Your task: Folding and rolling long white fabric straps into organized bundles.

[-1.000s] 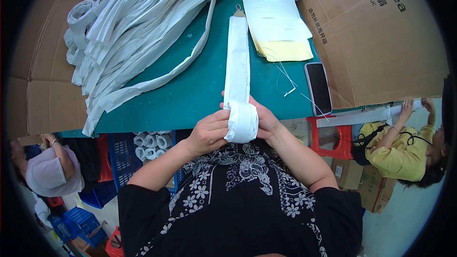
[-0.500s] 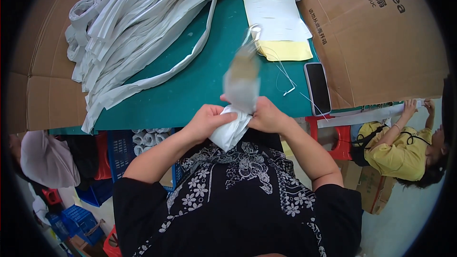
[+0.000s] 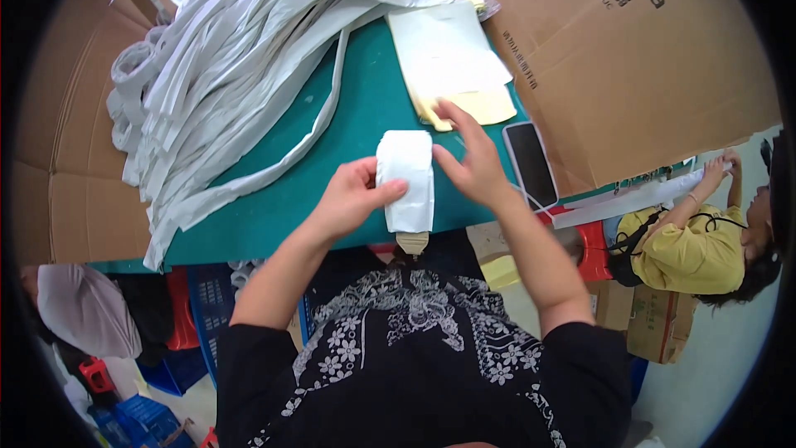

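Observation:
My left hand (image 3: 338, 203) grips a white strip wound into a flat bundle (image 3: 410, 170), its thumb lying across the front. From the bundle's lower end sticks a tan cardboard piece (image 3: 412, 242). My right hand (image 3: 477, 168) is open just right of the bundle, thumb and fingers apart. Its fingertips reach toward the yellow lower edge (image 3: 489, 106) of a stack of white sheets (image 3: 448, 46); whether they touch it I cannot tell. One loose white strip (image 3: 278, 168) curves over the green table (image 3: 365, 99) to the left of my left hand.
A heap of long white strips (image 3: 249, 50) covers the table's far left. A phone (image 3: 531, 168) lies right of my right hand. Cardboard walls stand left (image 3: 83, 133) and right (image 3: 613, 75). At right, a co-worker in yellow (image 3: 696, 253) handles a white strip. A blue crate (image 3: 211, 303) sits below the table edge.
The blurred cardboard end that pointed away from me now points toward me, below the wrapped bundle. My right hand has let go of the bundle and moved up and right, its fingers spread.

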`<state>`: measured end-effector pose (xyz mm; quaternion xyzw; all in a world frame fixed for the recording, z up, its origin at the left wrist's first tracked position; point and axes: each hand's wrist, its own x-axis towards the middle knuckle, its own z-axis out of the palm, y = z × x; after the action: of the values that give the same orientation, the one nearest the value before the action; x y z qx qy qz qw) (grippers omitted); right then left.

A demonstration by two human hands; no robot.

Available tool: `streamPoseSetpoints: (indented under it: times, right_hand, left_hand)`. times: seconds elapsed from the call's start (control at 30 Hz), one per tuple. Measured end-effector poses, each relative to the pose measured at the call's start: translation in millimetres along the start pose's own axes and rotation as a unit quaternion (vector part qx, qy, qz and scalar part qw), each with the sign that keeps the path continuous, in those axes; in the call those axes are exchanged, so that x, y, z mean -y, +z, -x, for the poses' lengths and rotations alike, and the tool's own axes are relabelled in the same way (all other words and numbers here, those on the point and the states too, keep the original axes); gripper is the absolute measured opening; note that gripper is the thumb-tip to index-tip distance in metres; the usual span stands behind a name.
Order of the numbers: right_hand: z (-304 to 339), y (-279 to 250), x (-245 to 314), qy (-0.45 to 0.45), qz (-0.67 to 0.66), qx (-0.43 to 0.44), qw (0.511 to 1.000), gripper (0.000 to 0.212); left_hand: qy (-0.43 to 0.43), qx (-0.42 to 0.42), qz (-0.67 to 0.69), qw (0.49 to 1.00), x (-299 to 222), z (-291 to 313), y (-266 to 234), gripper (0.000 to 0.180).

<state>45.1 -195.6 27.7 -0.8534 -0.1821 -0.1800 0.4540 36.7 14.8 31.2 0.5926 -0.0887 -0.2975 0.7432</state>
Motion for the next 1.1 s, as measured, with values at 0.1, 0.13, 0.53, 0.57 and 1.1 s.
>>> streamPoseSetpoints:
  times: [0.1, 0.13, 0.53, 0.57, 1.1]
  right_hand:
    - [46, 8, 5, 0.024, -0.001, 0.025, 0.999, 0.049]
    - [60, 19, 16, 0.044, 0.005, 0.011, 0.999, 0.049]
    - [67, 8, -6, 0.067, 0.079, -0.058, 0.993, 0.041]
    - [71, 3, -12, 0.112, 0.039, -0.086, 0.989, 0.04]
    - [10, -44, -67, 0.26, -0.586, -0.371, 0.671, 0.043]
  left_hand:
    - [0.033, -0.022, 0.012, 0.999, 14, -4, 15, 0.035]
    - [0.065, -0.046, 0.034, 0.996, 20, -4, 26, 0.036]
    - [0.106, -0.058, 0.06, 0.991, 40, -62, 76, 0.032]
    - [0.095, -0.022, -0.043, 0.994, 34, -75, 67, 0.029]
    - [0.017, 0.106, -0.653, 0.75, -17, -281, 32, 0.028]
